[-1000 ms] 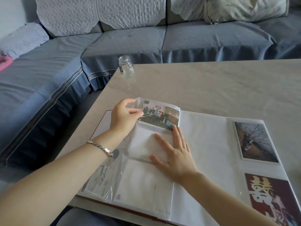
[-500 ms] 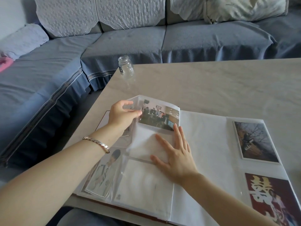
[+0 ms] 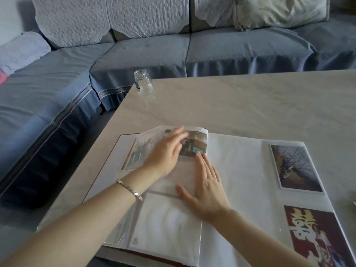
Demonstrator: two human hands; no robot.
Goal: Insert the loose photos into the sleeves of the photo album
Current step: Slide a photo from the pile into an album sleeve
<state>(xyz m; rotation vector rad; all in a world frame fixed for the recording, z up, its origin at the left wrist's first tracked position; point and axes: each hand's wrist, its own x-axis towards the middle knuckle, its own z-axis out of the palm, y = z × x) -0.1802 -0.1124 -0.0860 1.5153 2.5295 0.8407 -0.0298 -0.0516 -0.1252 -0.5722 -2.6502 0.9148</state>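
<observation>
The photo album [image 3: 237, 170] lies open on the table. A group photo [image 3: 196, 143] sits in the top sleeve of its left page, near the spine. My left hand [image 3: 165, 153], blurred, is spread flat over the photo's left part with straight fingers. Below it, my right hand [image 3: 206, 191] lies flat on the clear sleeve page. On the right page are a tree photo [image 3: 294, 168] and a red photo [image 3: 316, 237] with gold characters. Another photo [image 3: 138, 153] shows on the page underneath at the left.
A small glass jar [image 3: 143, 82] stands at the table's far left corner. The marble-look table [image 3: 250, 105] stretches beyond the album. A blue-covered sofa [image 3: 154, 54] wraps round the back and left, with a pale cushion [image 3: 279, 10] at its top right.
My left hand let go of the sleeve's edge it was pinching and now lies flat over the photo. The lifted sleeve page has dropped flatter. My right hand stayed put.
</observation>
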